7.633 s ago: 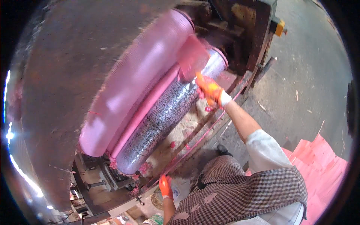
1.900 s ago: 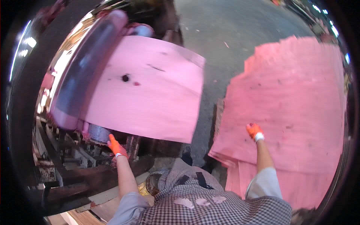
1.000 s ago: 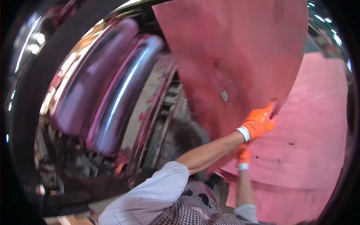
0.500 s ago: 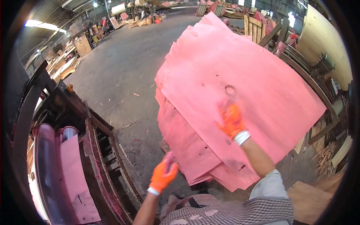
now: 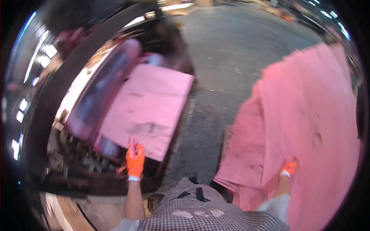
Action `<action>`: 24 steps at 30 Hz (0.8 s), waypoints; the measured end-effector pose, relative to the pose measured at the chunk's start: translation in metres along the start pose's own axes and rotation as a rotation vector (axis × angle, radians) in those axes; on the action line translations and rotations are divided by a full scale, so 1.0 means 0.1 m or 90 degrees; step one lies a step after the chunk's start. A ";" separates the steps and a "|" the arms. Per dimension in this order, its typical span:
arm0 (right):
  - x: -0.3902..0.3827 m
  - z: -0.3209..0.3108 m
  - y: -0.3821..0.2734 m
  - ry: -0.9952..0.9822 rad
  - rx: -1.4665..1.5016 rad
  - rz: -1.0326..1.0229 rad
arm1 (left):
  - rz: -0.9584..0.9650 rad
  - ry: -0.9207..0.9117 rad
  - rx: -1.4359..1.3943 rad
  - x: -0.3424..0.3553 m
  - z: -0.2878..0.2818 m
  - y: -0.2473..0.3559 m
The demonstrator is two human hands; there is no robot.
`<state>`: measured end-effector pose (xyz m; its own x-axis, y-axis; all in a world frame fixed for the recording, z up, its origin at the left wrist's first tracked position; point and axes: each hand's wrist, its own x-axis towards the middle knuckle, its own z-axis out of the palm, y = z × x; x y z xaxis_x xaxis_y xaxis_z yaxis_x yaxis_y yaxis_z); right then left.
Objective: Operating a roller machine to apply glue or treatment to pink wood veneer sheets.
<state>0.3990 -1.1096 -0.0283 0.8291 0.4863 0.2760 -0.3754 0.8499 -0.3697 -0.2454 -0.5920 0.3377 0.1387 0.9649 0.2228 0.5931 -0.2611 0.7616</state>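
Observation:
A pink-coated sheet (image 5: 150, 100) sticks out from between the rollers of a machine on my left. My left hand (image 5: 135, 159), in an orange glove with pink-stained fingertips, is at the near edge of this sheet. Its fingers point forward and look open; whether they touch the sheet I cannot tell. On my right lies a big stack of pink sheets (image 5: 308, 115), its layers unevenly aligned. My right hand (image 5: 289, 166), also orange-gloved, is over the near part of the stack, somewhat blurred, with its fingers apart and nothing visible in them.
The long dark roller (image 5: 106, 88), smeared with pink, sits inside a dark machine frame (image 5: 46, 100). Grey concrete floor (image 5: 216, 84) runs between machine and stack. Wooden boards (image 5: 69, 211) lie at the lower left.
My view has swung left toward the machine. The sheet at the rollers now reaches out farther. My left hand has come up to it, while my right hand stays over the stack.

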 end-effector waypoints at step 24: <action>-1.12 2.58 3.84 -0.339 -1.223 1.078 | -0.467 0.177 -0.757 1.13 0.20 -3.27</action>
<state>0.0555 -0.7855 0.0276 0.2149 0.4224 -0.8805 0.5122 -0.8164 -0.2667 -0.4076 -0.3968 0.1022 -0.1445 0.8889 -0.4348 -0.5660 0.2862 0.7731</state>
